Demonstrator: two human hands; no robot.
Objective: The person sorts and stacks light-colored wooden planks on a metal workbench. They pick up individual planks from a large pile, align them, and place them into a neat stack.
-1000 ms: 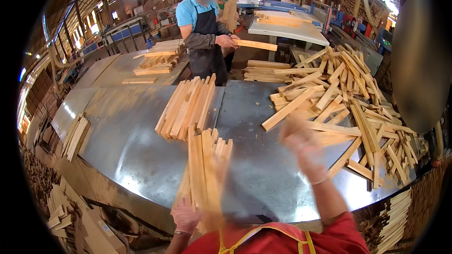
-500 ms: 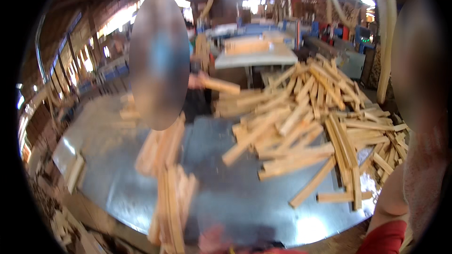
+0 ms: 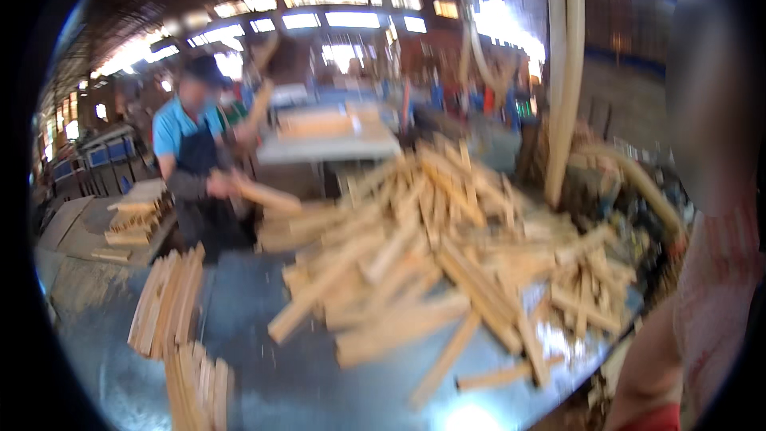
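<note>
Neither my left hand nor my right hand shows at this moment. In front of me lies a metal-topped table [image 3: 271, 383]. A big loose heap of wooden strips [image 3: 383, 251] covers its middle and right, the pieces crossing at all angles. Two neat bundles of strips stand on the left part: one bundle [image 3: 167, 303] farther off, another bundle [image 3: 195, 387] nearer, cut by the lower edge. A single short strip [image 3: 495, 375] lies near the front right. The picture is smeared by motion.
Across the table a person [image 3: 190, 144] in a blue shirt and dark apron holds a wooden strip [image 3: 267, 195]. Close on my right is another person's bare arm [image 3: 650, 359]. More stacked wood [image 3: 136, 215] sits at far left; a pale hose [image 3: 565, 88] hangs behind the heap.
The view has swung right, so the table and heap sit farther left. Blurred red shapes at the lower edge have gone out of view. The person opposite still holds a strip.
</note>
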